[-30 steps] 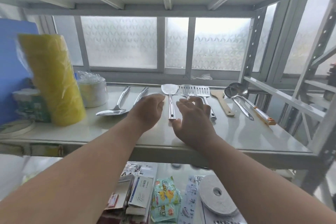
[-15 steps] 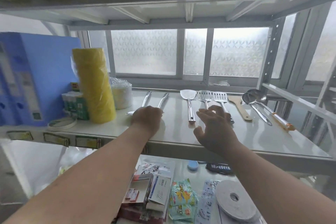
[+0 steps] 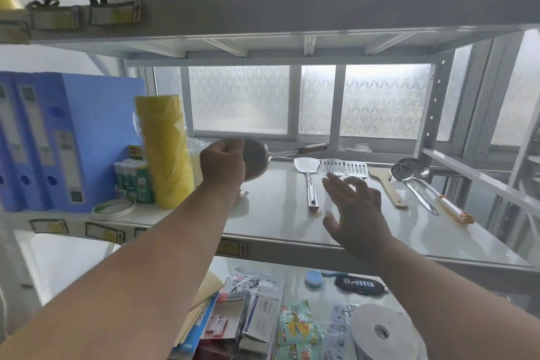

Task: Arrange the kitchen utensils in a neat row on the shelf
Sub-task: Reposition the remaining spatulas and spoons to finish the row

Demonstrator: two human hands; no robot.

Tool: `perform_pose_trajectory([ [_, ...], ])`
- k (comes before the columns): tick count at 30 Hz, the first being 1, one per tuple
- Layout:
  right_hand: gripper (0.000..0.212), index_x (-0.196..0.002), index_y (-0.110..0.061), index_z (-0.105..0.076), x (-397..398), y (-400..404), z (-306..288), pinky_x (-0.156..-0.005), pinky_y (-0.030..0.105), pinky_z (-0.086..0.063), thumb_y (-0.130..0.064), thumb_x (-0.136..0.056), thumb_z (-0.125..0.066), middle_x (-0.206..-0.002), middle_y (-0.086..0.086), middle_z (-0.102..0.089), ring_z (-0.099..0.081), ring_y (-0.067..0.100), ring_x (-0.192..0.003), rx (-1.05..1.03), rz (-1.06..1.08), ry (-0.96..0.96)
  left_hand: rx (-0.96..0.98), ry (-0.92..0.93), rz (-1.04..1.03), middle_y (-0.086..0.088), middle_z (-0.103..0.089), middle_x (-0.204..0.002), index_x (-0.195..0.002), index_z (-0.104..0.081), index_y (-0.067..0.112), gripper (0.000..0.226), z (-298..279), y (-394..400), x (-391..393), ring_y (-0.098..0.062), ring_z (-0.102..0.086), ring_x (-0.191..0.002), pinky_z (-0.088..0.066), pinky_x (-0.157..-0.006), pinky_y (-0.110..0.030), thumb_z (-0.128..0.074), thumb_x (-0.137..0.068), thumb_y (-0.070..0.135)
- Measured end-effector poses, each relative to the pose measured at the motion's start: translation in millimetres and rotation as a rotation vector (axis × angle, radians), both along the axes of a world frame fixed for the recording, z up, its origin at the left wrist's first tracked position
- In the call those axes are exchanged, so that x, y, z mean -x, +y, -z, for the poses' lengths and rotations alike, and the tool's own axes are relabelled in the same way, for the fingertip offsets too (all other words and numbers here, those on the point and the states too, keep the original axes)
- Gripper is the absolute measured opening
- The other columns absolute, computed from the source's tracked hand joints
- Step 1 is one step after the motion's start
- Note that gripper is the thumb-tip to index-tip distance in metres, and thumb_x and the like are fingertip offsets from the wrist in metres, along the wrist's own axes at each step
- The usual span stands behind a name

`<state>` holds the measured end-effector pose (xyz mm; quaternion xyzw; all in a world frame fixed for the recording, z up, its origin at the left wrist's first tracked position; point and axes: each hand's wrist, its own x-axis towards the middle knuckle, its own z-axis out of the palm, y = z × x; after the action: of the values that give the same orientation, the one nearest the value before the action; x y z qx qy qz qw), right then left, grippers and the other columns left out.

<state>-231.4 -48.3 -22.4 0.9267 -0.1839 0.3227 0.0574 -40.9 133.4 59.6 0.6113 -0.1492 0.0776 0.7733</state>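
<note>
Left hand [image 3: 223,164], left of frame centre, holds a large steel ladle [image 3: 257,162] by its bowl, lifted clear of the shelf [image 3: 277,219]; fingers curl over the bowl's rim, so the grip is closed on the ladle. Its handle runs level toward the right, ending in a dark tip near the window sill. A second utensil lies partly hidden under the left wrist; type not discernible. Right hand [image 3: 355,213], centre-right, hovers above the shelf with fingers spread and holding nothing. Row lying flat on the shelf, heads toward the window, handles toward the shelf's front edge: solid steel turner [image 3: 306,168] at centre, two slotted turners [image 3: 344,168] just right of it and partly covered by the right hand's fingertips, wooden spatula [image 3: 385,185], then two ladles [image 3: 409,172] side by side at right, one with an orange-trimmed handle. At left of the shelf: yellow wrapped roll [image 3: 165,152] upright, blue file folders [image 3: 43,140], glue sticks [image 3: 131,181], tape roll [image 3: 114,209]. Lower shelf, bottom of frame, carries packets and a white roll [image 3: 382,333].
</note>
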Motion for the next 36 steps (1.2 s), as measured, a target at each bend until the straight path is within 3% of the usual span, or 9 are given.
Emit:
perform_pose_trajectory([
  [4,0.088,-0.158,-0.024,-0.029,12,-24,-24,-0.105,0.055,-0.032,-0.038,-0.082,-0.071,-0.168,0.002,-0.020,-0.034,0.031,-0.136,0.065,0.122,-0.055,0.032,0.106,0.098,0.005,-0.075,-0.093,-0.081,-0.075,0.029,0.017,3,5,-8,-0.020,-0.071,-0.091,-0.058,-0.084,-0.033,-0.073,-0.097,0.027],
  [7,0.087,-0.156,-0.023,-0.035,23,-46,-38,-0.103,0.059,-0.034,-0.039,-0.081,-0.076,-0.163,0.010,-0.029,-0.037,0.035,-0.136,0.143,0.209,-0.082,0.064,0.160,0.198,-0.001,-0.076,-0.099,-0.088,-0.077,0.026,0.011,2,2,-3,-0.026,-0.072,-0.095,-0.062,-0.088,-0.042,-0.074,-0.098,0.024],
  [13,0.015,-0.105,-0.025,-0.063,42,-67,-49,-0.086,0.046,-0.033,-0.029,-0.092,-0.072,-0.098,-0.003,-0.066,-0.054,0.029,-0.103,0.295,0.253,-0.142,0.039,0.143,0.296,-0.005,-0.079,-0.102,-0.091,-0.080,0.022,0.006,-2,-8,12,-0.033,-0.073,-0.109,-0.061,-0.098,-0.055,-0.078,-0.095,0.019],
  [18,0.010,-0.099,-0.022,-0.062,52,-65,-44,-0.082,0.046,-0.034,-0.027,-0.094,-0.068,-0.095,-0.001,-0.064,-0.053,0.031,-0.098,0.309,0.309,-0.119,0.077,0.202,0.357,-0.009,-0.080,-0.106,-0.096,-0.080,0.016,0.014,-4,-10,11,-0.031,-0.075,-0.103,-0.058,-0.102,-0.057,-0.079,-0.093,0.030],
  [22,0.009,-0.096,-0.018,-0.062,55,-54,-43,-0.076,0.046,-0.038,-0.019,-0.089,-0.069,-0.088,0.006,-0.063,-0.051,0.034,-0.093,0.369,0.304,-0.051,0.226,0.432,0.625,-0.028,-0.073,-0.126,-0.121,-0.066,-0.005,0.043,1,-3,7,-0.049,-0.074,-0.108,-0.066,-0.076,-0.051,-0.057,-0.106,0.034],
  [24,0.006,-0.093,-0.016,-0.062,55,-44,-42,-0.074,0.045,-0.035,-0.016,-0.090,-0.067,-0.077,0.007,-0.063,-0.056,0.035,-0.083,0.380,0.242,-0.017,0.254,0.476,0.627,-0.030,-0.068,-0.134,-0.126,-0.058,-0.006,0.050,6,2,2,-0.047,-0.074,-0.111,-0.066,-0.080,-0.049,-0.055,-0.106,0.040],
  [27,0.007,-0.093,-0.013,-0.058,47,-26,-39,-0.064,0.043,-0.038,-0.017,-0.097,-0.060,-0.067,0.011,-0.064,-0.059,0.037,-0.063,0.154,0.176,-0.047,0.264,0.493,0.662,-0.029,-0.067,-0.133,-0.137,-0.049,-0.004,0.061,11,6,0,-0.046,-0.074,-0.113,-0.062,-0.093,-0.053,-0.054,-0.106,0.048],
  [34,0.026,-0.097,-0.015,-0.057,1,7,-33,-0.074,0.041,-0.047,-0.029,-0.107,-0.038,-0.086,0.003,-0.061,-0.057,0.030,-0.081,-0.666,0.095,-0.150,-0.115,0.367,0.774,-0.023,-0.067,-0.132,-0.134,-0.058,-0.001,0.042,20,-3,19,-0.037,-0.074,-0.113,-0.063,-0.091,-0.046,-0.059,-0.108,0.032],
  [36,0.028,-0.095,-0.014,-0.063,-11,17,-34,-0.064,0.037,-0.050,-0.029,-0.106,-0.042,-0.084,0.005,-0.067,-0.062,0.024,-0.072,-0.889,0.035,-0.212,-0.160,0.305,0.778,-0.021,-0.069,-0.132,-0.134,-0.060,0.003,0.035,21,-8,25,-0.036,-0.075,-0.113,-0.063,-0.093,-0.046,-0.063,-0.106,0.023],
])
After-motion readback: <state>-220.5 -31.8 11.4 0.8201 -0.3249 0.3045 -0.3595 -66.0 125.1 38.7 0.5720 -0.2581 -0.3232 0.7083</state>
